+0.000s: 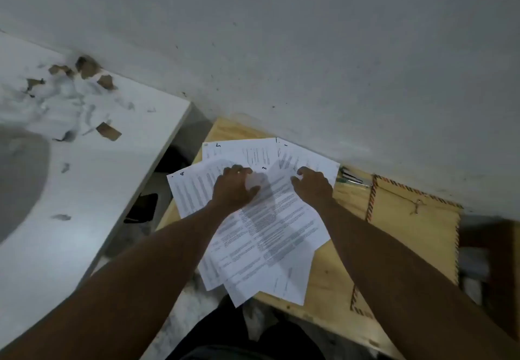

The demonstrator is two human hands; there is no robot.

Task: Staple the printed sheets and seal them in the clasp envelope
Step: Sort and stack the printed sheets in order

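- Printed sheets (270, 219) lie fanned and overlapping on a small wooden table (329, 283) set against a pale wall; handwritten page numbers show at several top corners.
- The left hand (233, 188) presses flat on the upper middle of the fan, fingers spread and closed on nothing, its grip apart.
- The right hand (312, 185) rests on the upper right sheets, fingers curled at a page edge; whether that grip has pinched a sheet cannot be told.
- A clasp envelope (408, 236), brown with a striped border, lies flat on the table just right of the sheets, its metal clasp (417, 206) facing up.
- Slim dark items (351, 178), possibly pens, sit by the wall between the sheets and the envelope; no stapler can be made out.
- Judgement: the sheets are light, thin and limp, and likely to slide over one another, so they want gathering from both long edges and squaring on the table before stapling at a top corner.
- A white surface (84, 162) to the left carries torn scraps of paper and card.
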